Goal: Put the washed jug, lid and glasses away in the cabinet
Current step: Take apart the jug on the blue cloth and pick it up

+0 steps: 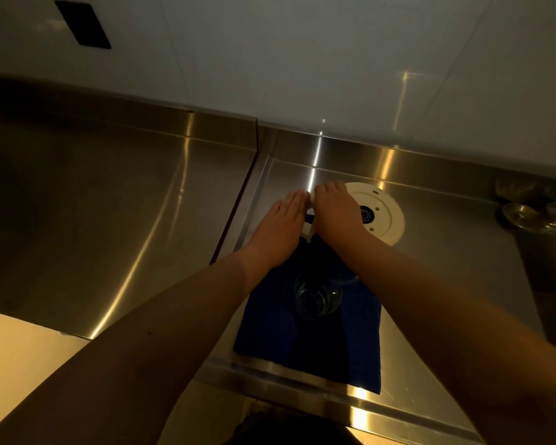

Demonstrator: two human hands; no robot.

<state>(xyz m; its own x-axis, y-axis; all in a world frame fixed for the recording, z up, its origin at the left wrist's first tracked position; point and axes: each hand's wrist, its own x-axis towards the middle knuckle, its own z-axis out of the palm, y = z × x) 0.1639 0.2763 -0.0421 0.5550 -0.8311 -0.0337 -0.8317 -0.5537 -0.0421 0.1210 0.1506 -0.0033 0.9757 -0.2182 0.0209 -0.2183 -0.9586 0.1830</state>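
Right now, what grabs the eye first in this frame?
Two hands, left and right, meet over something white at the far edge of a blue cloth on the steel counter. A clear glass sits on that cloth between the forearms, and a round white base lies just right of the hands.

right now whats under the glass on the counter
A dark blue cloth lies under the glass, spread on the steel counter. Both forearms cover the cloth's far end.
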